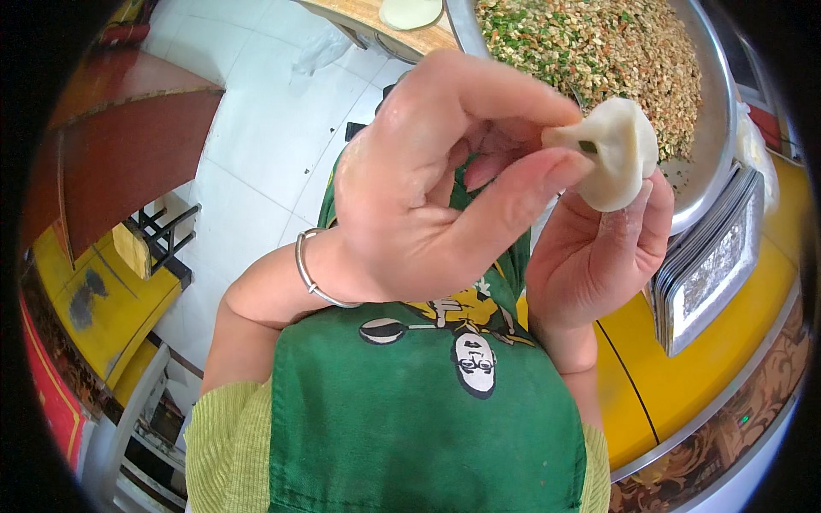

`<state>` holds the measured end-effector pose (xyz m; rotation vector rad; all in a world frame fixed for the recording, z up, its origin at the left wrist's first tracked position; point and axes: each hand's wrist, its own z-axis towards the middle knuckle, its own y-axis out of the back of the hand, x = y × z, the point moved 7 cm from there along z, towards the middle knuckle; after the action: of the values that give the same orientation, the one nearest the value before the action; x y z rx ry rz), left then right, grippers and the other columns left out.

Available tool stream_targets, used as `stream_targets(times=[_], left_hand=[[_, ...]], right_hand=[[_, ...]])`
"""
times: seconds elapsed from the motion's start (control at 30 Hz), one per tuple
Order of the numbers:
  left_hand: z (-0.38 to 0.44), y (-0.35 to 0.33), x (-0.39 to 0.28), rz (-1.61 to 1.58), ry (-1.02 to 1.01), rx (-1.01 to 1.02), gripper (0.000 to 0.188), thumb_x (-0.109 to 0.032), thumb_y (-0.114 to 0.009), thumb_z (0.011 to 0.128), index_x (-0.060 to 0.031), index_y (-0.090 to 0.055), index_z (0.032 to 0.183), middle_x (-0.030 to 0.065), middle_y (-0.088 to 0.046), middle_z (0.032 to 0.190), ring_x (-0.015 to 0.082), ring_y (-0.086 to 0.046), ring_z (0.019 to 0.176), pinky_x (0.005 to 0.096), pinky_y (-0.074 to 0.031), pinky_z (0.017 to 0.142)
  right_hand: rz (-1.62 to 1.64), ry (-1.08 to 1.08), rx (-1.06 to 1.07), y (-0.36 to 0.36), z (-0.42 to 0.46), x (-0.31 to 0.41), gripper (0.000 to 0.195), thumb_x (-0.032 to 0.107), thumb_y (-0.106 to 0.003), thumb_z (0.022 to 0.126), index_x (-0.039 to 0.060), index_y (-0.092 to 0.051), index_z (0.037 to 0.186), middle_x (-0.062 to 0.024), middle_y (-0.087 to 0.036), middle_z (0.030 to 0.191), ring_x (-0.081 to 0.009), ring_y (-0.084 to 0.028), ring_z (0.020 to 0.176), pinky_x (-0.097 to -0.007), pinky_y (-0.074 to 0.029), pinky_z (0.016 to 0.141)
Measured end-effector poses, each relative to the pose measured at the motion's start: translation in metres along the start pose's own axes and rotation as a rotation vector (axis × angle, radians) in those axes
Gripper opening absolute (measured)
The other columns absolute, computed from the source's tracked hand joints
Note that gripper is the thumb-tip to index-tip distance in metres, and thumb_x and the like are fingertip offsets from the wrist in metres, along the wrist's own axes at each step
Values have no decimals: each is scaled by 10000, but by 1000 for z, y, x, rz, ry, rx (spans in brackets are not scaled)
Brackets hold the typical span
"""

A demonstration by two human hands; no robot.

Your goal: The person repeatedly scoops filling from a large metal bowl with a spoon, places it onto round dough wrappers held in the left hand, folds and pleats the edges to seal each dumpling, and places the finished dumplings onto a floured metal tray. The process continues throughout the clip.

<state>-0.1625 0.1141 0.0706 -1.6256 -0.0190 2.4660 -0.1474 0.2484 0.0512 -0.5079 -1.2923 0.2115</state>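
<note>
A white dough dumpling [622, 157] is held up between both hands, with a small dark green bit of filling showing through a gap in its fold. My left hand [410, 186], with a silver bangle at the wrist, pinches the dumpling's narrow end between thumb and index finger. From below and behind, the fingers of my right hand [593, 256] grip its rounded side; part of that hand is hidden by the dumpling and my left thumb. Just beyond them sits a large metal bowl [718, 90] of chopped filling [590, 58], tan with green and orange bits.
A round dough wrapper [410, 13] lies on a wooden board [356, 16] left of the bowl. To the right, a stack of flat metal-looking trays [709, 276] rests on a yellow surface [632, 391]. A dark red table [135, 141] stands at left on the white tiled floor [250, 141].
</note>
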Motion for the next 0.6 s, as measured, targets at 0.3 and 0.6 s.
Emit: stream_targets(times=[0.3,0.6], left_hand=[[1,1,-10,227,-184,119,206,23,-546,847,18,-457,1033,118,-535,755,131,-505,596,227,-425,541],[0,-4,-16,353,-410,232,328,32,-633,726,-57,-464,993,146,-563,831,224,-545,662,302,-466,602]], right_hand=[[-81,15,46,5,-5,1,175,127,-515,893,31,-562,1033,-171,-581,1096,-264,-570,1021,-395,-463,906],[-166,190,70,0,-4,13,224,143,-546,871,-10,-512,1031,-148,-526,970,-200,-542,902,-300,-463,779]])
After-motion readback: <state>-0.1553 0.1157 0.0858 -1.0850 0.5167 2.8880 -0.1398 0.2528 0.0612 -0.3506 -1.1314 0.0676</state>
